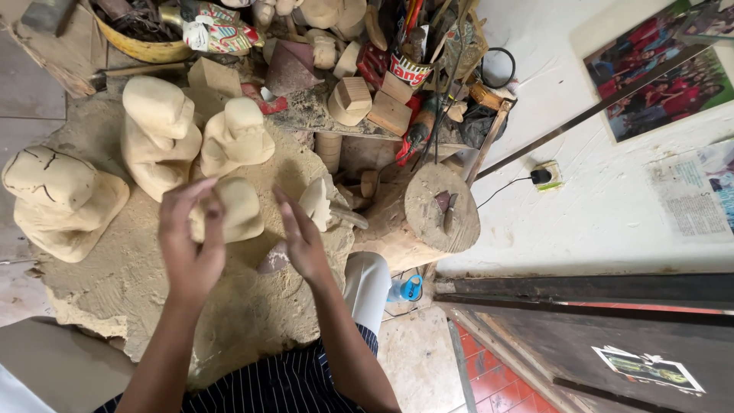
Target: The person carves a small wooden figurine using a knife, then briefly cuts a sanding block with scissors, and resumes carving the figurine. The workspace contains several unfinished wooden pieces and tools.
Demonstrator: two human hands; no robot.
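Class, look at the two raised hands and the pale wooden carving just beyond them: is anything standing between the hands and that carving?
Nothing visible does. The left hand and right hand hang open and empty before the carving, which rests on the sawdust heap. The left hand's fingers overlap its near edge in this view; whether they touch cannot be told.

I see my left hand (191, 245) and right hand (302, 237) raised with palms facing each other, fingers loosely spread, neither touching anything. Between them, lower down, a small rough-carved wooden figure (233, 208) sits on a sawdust mound (115, 275). Three larger carved figures stand behind it: one cracked at far left (57, 199), two close together (160, 134) (237, 138). To the right a log stump (440, 210) carries what may be a chisel (449, 213), though it's too small to be sure.
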